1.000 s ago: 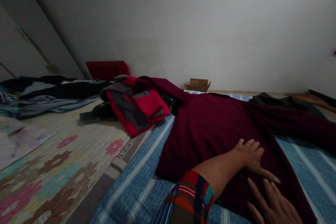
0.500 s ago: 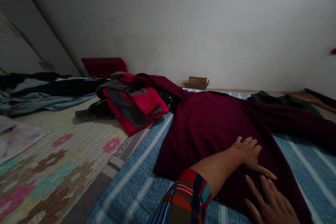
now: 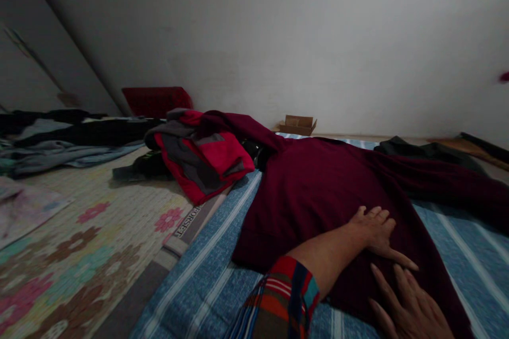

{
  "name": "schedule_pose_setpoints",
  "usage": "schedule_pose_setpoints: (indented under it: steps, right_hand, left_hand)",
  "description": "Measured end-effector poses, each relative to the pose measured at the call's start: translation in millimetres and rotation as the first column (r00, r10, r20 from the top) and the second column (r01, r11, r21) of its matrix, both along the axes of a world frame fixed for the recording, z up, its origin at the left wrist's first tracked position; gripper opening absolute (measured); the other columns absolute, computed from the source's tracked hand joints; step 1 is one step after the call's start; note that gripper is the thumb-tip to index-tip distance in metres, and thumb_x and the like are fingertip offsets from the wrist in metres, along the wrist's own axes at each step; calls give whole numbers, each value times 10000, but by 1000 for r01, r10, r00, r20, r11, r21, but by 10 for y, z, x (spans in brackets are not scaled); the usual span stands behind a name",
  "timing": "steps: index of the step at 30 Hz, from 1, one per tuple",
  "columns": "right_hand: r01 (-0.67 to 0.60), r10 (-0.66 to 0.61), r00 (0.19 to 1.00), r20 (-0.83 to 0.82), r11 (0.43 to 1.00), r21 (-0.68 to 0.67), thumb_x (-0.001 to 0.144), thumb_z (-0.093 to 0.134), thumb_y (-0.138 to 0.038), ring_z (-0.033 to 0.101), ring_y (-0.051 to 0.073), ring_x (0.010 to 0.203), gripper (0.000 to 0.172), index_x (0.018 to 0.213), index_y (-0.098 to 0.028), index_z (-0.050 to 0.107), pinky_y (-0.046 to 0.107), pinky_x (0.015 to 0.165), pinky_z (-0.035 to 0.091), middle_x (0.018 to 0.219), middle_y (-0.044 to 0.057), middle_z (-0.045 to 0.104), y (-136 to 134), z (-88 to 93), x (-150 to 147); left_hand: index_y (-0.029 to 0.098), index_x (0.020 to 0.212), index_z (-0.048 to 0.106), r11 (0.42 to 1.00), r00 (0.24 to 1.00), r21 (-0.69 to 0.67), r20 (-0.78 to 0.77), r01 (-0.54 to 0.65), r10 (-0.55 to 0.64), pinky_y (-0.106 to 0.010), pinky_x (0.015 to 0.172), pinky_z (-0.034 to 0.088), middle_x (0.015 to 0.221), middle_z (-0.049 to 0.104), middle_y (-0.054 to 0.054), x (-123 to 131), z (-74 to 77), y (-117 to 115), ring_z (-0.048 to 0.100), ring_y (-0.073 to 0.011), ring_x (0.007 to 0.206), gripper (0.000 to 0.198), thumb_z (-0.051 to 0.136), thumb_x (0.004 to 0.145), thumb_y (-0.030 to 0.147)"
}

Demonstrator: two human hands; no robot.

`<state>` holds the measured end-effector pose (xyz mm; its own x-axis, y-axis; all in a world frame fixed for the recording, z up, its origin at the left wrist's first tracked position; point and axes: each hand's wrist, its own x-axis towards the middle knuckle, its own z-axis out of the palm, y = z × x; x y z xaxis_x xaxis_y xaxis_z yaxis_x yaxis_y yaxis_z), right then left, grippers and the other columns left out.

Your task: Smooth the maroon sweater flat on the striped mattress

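A dark maroon long-sleeved top (image 3: 310, 185) lies spread over a blue striped bed cover (image 3: 222, 280), its sleeves reaching out to both sides. My left hand (image 3: 376, 233) rests flat on the lower middle of the top, thumb stretched toward the right. Just below it, at the bottom edge of the view, my right hand (image 3: 413, 304) lies on the garment with its fingers apart. Neither hand grips the cloth. The top's left sleeve end lies over a red and grey jacket (image 3: 202, 153).
Dark and grey clothes (image 3: 79, 137) are heaped at the far left, above a flowered quilt (image 3: 87, 238). A red box (image 3: 157, 101) and a small open cardboard box (image 3: 298, 125) stand by the wall. Dark green cloth (image 3: 429, 151) lies behind the right sleeve.
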<state>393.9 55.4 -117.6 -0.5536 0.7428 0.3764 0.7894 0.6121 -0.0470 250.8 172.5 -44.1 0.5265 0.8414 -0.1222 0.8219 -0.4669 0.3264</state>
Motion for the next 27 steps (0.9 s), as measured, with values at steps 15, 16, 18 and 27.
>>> schedule_pose_setpoints:
  steps: [15,16,18,27]
  right_hand:
    - [-20,20,1000,19,1000,3,839,336,-495,420,363,1218,510,1242,-260,541,518,851,393,1246,113,558,18,28,27]
    - [-20,20,1000,19,1000,0,839,335,-498,420,361,1219,513,1246,-261,538,515,852,394,1248,111,557,20,32,32]
    - [-16,16,1000,19,1000,-5,839,332,-504,418,359,1221,520,1251,-260,535,515,853,395,1249,109,558,22,37,36]
    - [-3,3,1000,30,1000,1,839,332,-496,406,356,1229,502,1221,-263,559,511,864,395,1256,108,549,13,49,10]
  left_hand:
    - [120,1416,211,1000,1000,-10,27,-1,1,-517,1100,50,1518,132,-115,-10,10,5,-13,-281,1390,1139,297,573,881]
    - [126,1419,202,1000,1000,-14,21,0,0,-515,1100,47,1520,124,-110,-10,14,5,-20,-278,1390,1136,295,575,880]
    - [140,1421,193,1000,1000,-15,13,1,0,-512,1102,41,1523,116,-101,-9,18,7,-21,-275,1391,1130,297,575,881]
    - [132,1409,231,1000,1000,16,31,0,0,-522,1095,59,1513,152,-120,-6,-7,11,14,-280,1389,1121,300,578,881]
